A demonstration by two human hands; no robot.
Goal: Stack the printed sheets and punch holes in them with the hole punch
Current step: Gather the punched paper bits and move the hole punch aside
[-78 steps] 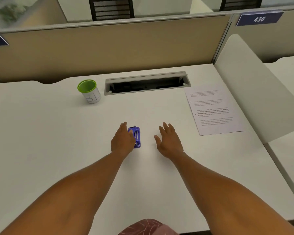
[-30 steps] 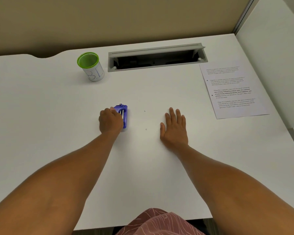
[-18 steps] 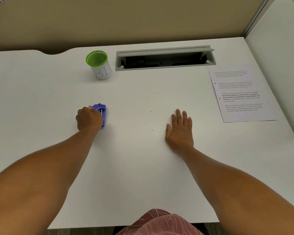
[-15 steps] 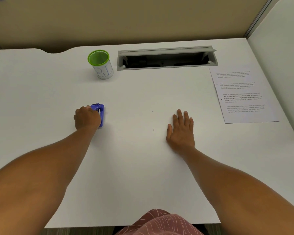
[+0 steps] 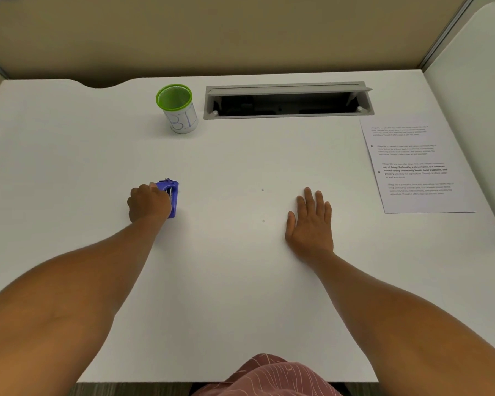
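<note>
1. Since the earliest frame the left hand point(image 5: 149, 202) has carried the blue hole punch point(image 5: 172, 198) away from the middle of the desk toward the left of centre; half a second ago it sat in almost this same spot, so the slide seems finished or nearly so.
2. The left hand's fingers are curled closed over the punch's left side, gripping it while it rests on the desk; the right hand point(image 5: 310, 221) lies flat, palm down, fingers extended and together, holding nothing; it has kept that pose through the last second.
3. The printed sheets point(image 5: 415, 167) lie at the right edge of the frame, well apart from both hands and untouched; whether this is one sheet or several squared up I cannot tell.
4. My reading: the centre is being cleared as a work area; stacking and punching are not yet begun, and the free right hand is the nearer one to fetch the paper.
5. The white desk point(image 5: 69, 155) is smooth and mostly bare; two tiny specks point(image 5: 263, 190) sit between the hands, possibly punch confetti.
6. At upper centre a green-rimmed cup point(image 5: 179, 110) stands upright just beside an open grey cable tray point(image 5: 286, 100); beige partition panels point(image 5: 240, 32) close the top of the frame, a white divider point(image 5: 475, 81) the upper right.
</note>
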